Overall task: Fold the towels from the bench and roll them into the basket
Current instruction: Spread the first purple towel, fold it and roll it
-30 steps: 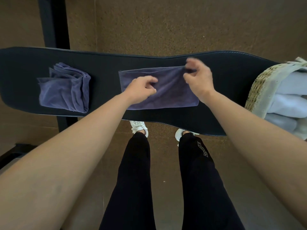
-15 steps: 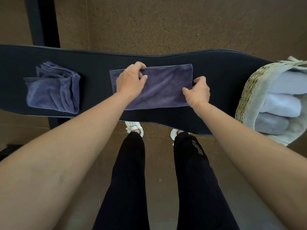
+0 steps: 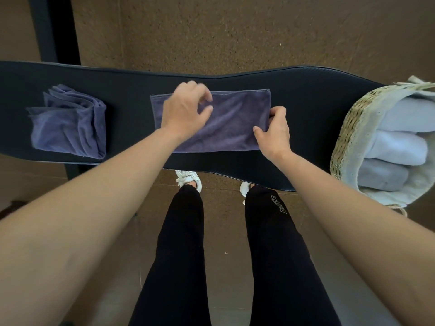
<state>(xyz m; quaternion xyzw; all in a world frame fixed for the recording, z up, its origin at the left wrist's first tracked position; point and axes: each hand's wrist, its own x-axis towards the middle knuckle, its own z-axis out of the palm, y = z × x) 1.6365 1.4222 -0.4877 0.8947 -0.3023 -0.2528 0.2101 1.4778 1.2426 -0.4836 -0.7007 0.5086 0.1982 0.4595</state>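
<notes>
While the right hand (image 3: 273, 130) pinches the folded towel's (image 3: 233, 123) end to start rolling, the left hand (image 3: 186, 111) hovers loose above it (maybe smoothing). Right of both hands waits the basket (image 3: 350, 128).

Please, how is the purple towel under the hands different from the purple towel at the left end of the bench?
The middle towel lies flat as a neat rectangle; the left towel is a loose, wrinkled bundle. The left hand is over the middle towel and the right hand grips its right edge; nothing touches the left towel. Both are the same purple and lie on the dark bench.
</notes>
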